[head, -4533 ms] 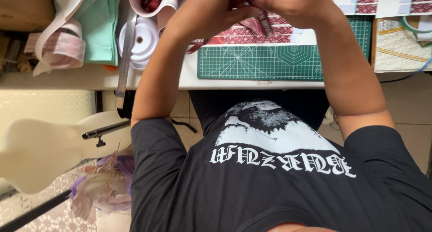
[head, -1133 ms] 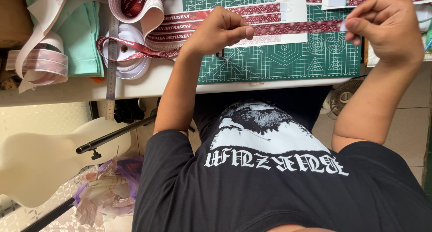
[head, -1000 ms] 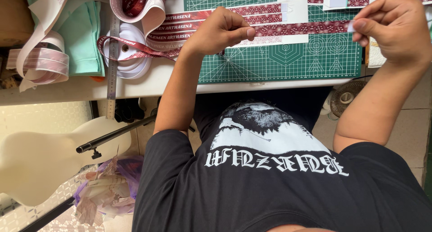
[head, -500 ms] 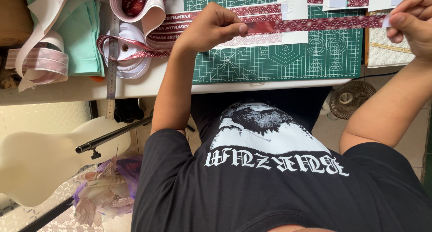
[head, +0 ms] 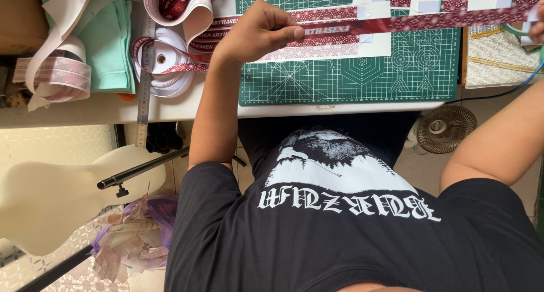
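Observation:
My left hand [head: 258, 31] is closed on a dark red printed ribbon [head: 430, 21], pinching it between thumb and forefinger above the left part of a green cutting mat [head: 351, 82]. The ribbon runs taut to the right across the mat's far side. At the frame's right edge, my right hand [head: 537, 17] grips the ribbon's other end; only a sliver of that hand shows. More lengths of the same red ribbon lie under the stretched one, with small white paper pieces [head: 374, 8] on them.
Left of the mat lie a white ribbon roll [head: 164, 65], a steel ruler [head: 143, 82], folded green cloth [head: 110, 48] and a pink ribbon coil [head: 56, 76]. Below the table stand a cream dress form [head: 51, 195], a scrap bag [head: 130, 241] and a small fan [head: 446, 127].
My hands were together over the mat, then parted. The right hand has drawn the ribbon rightward to the frame's edge while the left stayed pinching it.

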